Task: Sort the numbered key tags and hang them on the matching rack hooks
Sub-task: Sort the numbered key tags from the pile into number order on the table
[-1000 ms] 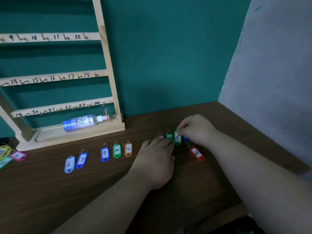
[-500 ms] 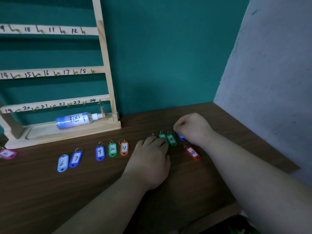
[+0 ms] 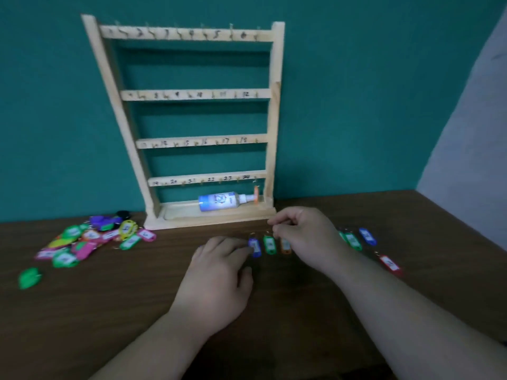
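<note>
Beyond both hands the wooden rack (image 3: 192,119) stands nearly bare on the worktop (image 3: 82,311), while the left hand (image 3: 216,281) rests loosely open and the right hand (image 3: 304,237) pinches, apparently, the orange tag (image 3: 285,246), lining up sorted key tags.

On the rack (image 3: 192,119) we read handwritten numbers: 12 on the second bar, 15 to 18 on the third, 19 to 24 on the lowest. Tag numbers are too blurred.
</note>
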